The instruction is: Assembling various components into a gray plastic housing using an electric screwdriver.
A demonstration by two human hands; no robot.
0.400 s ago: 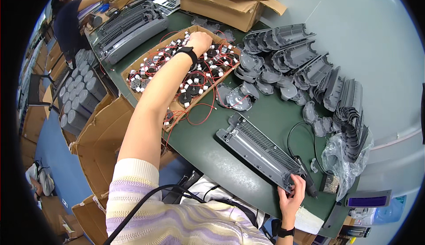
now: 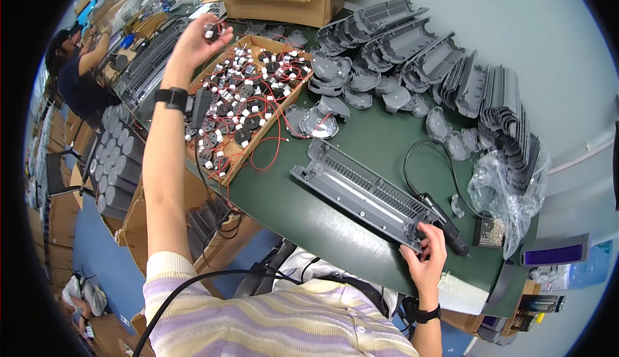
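My left hand (image 2: pixel 196 44) is raised over the far left rim of a shallow cardboard tray (image 2: pixel 242 164). Its fingers close around a small round black part (image 2: pixel 211 33) with a white connector, perhaps a motor. The tray holds many similar black parts (image 2: pixel 242 135) with red wires and white connectors. At the near side of the table, my right hand (image 2: pixel 428 259) grips the right end of a long grey plastic housing (image 2: pixel 361 196), thumb in front and fingers behind. The housing lies open side up, with a slotted grille and a shiny strip along it.
Right of the housing lies a black corded screwdriver (image 2: pixel 445 225). Stacked grey shells (image 2: pixel 503 99) and rounded caps (image 2: pixel 396 98) cover the back right, beside clear plastic wrap (image 2: pixel 493 192). Cardboard boxes (image 2: pixel 277 2) stand behind. A co-worker (image 2: pixel 80 73) is at far left. A dark corded tool (image 2: pixel 201 107) hangs by the tray.
My left hand has come up out of the tray and moved left, now with a small black part in it. My right hand stays on the housing's end. The view has shifted.
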